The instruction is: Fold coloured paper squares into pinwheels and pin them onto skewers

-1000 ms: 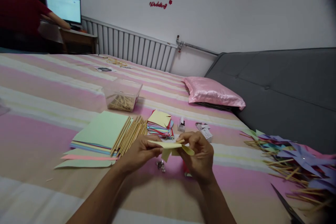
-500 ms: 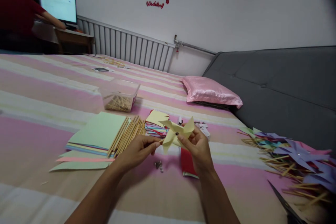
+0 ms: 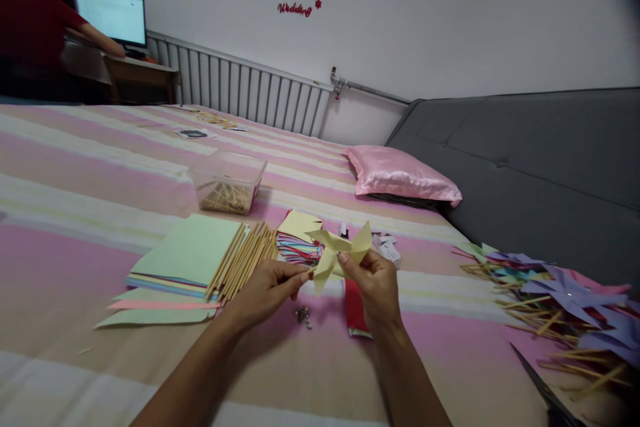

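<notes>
A pale yellow paper pinwheel (image 3: 341, 250) is held upright between my two hands over the striped bed. My right hand (image 3: 373, 287) pinches its centre with thumb and fingertips. My left hand (image 3: 270, 287) is closed on a thin wooden stick that points at the back of the pinwheel. Just behind my hands lie a bundle of wooden sticks (image 3: 245, 260) on a stack of large coloured paper sheets (image 3: 187, 253) and a pile of small cut coloured squares (image 3: 300, 237). Small metal pins (image 3: 303, 315) lie on the bed below the pinwheel.
A clear plastic box (image 3: 227, 181) holding sticks stands further back. A red paper piece (image 3: 355, 307) lies under my right hand. Finished pinwheels (image 3: 565, 307) are heaped at the right, with scissors (image 3: 543, 387) near them. A pink pillow (image 3: 400, 177) and grey headboard (image 3: 525, 167) lie beyond. Another person sits at a monitor (image 3: 110, 15) far left.
The pinwheel has been turned from lying flat between my hands to standing upright, raised a little. A red paper piece under my right hand is now uncovered.
</notes>
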The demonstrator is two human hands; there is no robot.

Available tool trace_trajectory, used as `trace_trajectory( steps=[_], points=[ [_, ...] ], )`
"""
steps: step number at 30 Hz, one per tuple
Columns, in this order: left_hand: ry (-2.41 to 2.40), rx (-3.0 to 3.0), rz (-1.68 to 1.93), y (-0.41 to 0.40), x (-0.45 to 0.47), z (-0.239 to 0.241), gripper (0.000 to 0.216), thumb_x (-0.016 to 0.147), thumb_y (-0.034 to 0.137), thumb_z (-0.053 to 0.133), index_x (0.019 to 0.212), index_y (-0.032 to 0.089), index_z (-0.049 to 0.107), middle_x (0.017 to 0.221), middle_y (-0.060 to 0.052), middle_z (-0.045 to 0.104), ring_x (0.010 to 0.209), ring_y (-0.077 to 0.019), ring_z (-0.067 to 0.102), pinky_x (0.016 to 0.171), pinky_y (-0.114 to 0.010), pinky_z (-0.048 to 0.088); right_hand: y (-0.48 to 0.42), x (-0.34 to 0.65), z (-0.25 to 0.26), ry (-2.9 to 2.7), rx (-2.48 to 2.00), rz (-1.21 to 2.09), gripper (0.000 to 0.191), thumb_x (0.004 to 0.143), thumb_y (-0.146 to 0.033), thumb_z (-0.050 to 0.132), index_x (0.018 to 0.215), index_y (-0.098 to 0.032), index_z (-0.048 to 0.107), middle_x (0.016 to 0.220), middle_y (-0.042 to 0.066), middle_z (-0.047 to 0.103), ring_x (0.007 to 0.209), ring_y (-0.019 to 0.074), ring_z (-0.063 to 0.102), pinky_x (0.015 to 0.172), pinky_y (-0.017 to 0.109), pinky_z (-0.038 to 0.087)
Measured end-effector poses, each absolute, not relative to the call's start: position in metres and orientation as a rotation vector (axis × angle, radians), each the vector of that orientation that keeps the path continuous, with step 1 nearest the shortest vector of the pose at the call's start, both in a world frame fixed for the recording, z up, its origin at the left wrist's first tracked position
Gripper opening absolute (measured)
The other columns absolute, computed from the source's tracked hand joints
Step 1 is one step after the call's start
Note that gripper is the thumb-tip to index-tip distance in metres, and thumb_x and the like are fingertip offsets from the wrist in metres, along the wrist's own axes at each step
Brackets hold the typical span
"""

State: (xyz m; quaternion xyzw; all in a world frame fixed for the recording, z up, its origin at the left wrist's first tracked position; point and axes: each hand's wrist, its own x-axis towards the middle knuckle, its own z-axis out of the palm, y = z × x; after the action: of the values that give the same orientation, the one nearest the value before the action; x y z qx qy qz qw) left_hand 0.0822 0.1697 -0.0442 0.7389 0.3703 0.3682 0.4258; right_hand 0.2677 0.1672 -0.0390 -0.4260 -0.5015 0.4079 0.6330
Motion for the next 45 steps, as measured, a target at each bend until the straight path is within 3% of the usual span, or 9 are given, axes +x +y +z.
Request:
trace_trajectory(
  steps=[12,17,23,30,35,40,45],
  points=[
    [0.952,1.805,0.96,0.166,0.089,-0.043,0.04,0.085,0.041,0.047,0.054,0.015,0.052,0.052,0.004,0.042,0.051,-0.0092,0.035,0.05,-0.022,0.026,0.17,0.269,-0.041,-1.135,-1.004,0.91,0.025,0.07,-0.034,0.073,0.085,-0.015,0.071,0.084,0.006,0.072,0.077,0.0201,0.065,0.071,0.031,0.05],
    [1.02,1.689,1.046,0.169,0.09,-0.043,0.039,0.083,0.042,0.048,0.055,0.016,0.052,0.052,0.004,0.044,0.053,-0.0103,0.038,0.052,-0.023,0.028,0.17,0.272,-0.038,-1.096,-0.958,0.992,0.039,0.067,-0.038,0.075,0.099,-0.018,0.065,0.083,0.002,0.07,0.07,0.017,0.065,0.069,0.03,0.05],
    [1.116,1.619,1.083,0.168,0.088,-0.04,0.035,0.083,0.038,0.048,0.057,0.017,0.055,0.052,0.004,0.043,0.051,-0.0102,0.037,0.049,-0.022,0.027,0.172,0.27,-0.042,-1.081,-1.037,1.021,0.028,0.065,-0.041,0.076,0.066,-0.014,0.067,0.06,0.001,0.063,0.06,0.0144,0.059,0.068,0.03,0.047],
    [1.109,1.658,1.111,0.168,0.09,-0.041,0.032,0.082,0.039,0.05,0.065,0.016,0.063,0.054,0.003,0.048,0.055,-0.011,0.042,0.055,-0.022,0.033,0.171,0.27,-0.039,-1.01,-1.079,1.031,0.032,0.062,-0.044,0.077,0.065,-0.014,0.067,0.064,0.004,0.066,0.055,0.0141,0.058,0.06,0.029,0.047],
    [1.085,1.683,1.095,0.169,0.091,-0.044,0.034,0.082,0.04,0.05,0.063,0.015,0.063,0.054,0.003,0.048,0.055,-0.0114,0.042,0.054,-0.022,0.032,0.172,0.268,-0.042,-0.962,-1.065,1.086,0.032,0.058,-0.041,0.08,0.066,-0.013,0.069,0.061,0.004,0.067,0.056,0.0144,0.059,0.062,0.029,0.048],
    [1.1,1.702,1.071,0.17,0.092,-0.049,0.033,0.083,0.042,0.05,0.074,0.015,0.067,0.055,0.003,0.05,0.053,-0.0115,0.042,0.052,-0.022,0.03,0.175,0.268,-0.046,-0.925,-1.036,1.043,0.03,0.058,-0.04,0.08,0.069,-0.014,0.069,0.062,0.002,0.065,0.056,0.0132,0.057,0.059,0.028,0.048],
    [1.107,1.764,1.042,0.171,0.091,-0.05,0.04,0.083,0.043,0.049,0.057,0.015,0.06,0.053,0.002,0.051,0.054,-0.0118,0.043,0.052,-0.022,0.031,0.178,0.272,-0.048,-0.916,-1.015,0.968,0.028,0.061,-0.039,0.078,0.068,-0.014,0.067,0.058,0.0,0.06,0.055,0.0123,0.054,0.058,0.026,0.047]
  ],
)
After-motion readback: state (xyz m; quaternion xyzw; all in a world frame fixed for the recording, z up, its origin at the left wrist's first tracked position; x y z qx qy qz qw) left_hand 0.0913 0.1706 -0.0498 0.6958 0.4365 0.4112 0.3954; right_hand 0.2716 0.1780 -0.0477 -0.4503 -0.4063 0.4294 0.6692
